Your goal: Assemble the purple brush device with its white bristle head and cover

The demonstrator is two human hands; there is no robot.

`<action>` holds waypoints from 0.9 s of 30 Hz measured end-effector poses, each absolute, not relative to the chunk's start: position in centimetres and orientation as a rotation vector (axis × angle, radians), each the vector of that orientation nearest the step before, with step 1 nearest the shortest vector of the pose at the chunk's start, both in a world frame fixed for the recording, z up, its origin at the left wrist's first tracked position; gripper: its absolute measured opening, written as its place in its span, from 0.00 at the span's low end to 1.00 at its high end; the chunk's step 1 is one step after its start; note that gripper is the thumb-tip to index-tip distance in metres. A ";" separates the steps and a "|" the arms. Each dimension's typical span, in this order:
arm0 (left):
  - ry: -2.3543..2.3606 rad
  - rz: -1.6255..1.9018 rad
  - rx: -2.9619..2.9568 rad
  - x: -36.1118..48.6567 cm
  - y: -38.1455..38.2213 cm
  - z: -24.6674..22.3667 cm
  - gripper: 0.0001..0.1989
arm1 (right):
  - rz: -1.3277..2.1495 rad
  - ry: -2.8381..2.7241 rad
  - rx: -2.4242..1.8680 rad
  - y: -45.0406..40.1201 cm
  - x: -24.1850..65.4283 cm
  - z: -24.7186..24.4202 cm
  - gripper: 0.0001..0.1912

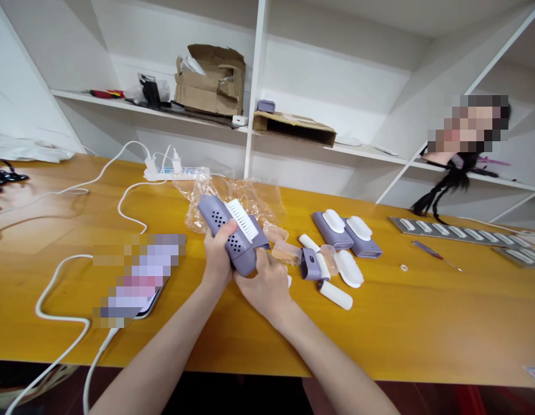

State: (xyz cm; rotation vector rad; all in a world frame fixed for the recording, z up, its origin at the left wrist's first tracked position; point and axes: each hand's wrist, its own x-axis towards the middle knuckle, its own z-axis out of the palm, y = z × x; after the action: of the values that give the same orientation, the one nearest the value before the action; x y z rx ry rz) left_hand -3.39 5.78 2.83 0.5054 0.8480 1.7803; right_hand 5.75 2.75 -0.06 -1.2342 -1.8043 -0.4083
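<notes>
A purple plastic housing [212,208], dotted with round holes and fitted with a white comb-toothed strip [241,219], is held tilted above the table. My left hand [218,259] is wrapped round its middle, thumb on the perforated side. My right hand [267,288] grips its lower end with bent fingers; part of the purple body there is hidden. Close to my right hand lie a clear plastic piece [288,252], a small purple part [309,265], a white cylinder [335,295] and a white oval cover [350,268].
Two purple cases with white pads [332,230] lie farther right, near a screwdriver [429,249] and a grey tray [449,229] of white parts. Crumpled clear bags [263,199] lie behind my hands. At left are a phone [142,276], cables and a power strip [193,173].
</notes>
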 end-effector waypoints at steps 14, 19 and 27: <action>0.867 2.067 0.804 -3.5 5.6 1.6 0.22 | -0.295 -1.859 -1.236 2.5 6.2 -0.6 0.10; 0.867 1.918 0.639 -3.5 5.5 2.2 0.20 | -0.395 -1.821 -1.192 2.6 6.1 -0.7 0.08; 0.834 1.721 0.585 -3.2 6.2 2.3 0.24 | -0.370 -1.846 -1.254 2.9 6.5 -0.8 0.08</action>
State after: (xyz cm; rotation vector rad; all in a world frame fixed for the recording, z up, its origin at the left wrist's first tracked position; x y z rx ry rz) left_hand -3.23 6.16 2.30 0.5846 0.8345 1.7211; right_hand 6.54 2.92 -0.81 -1.2545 -1.8464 -0.3701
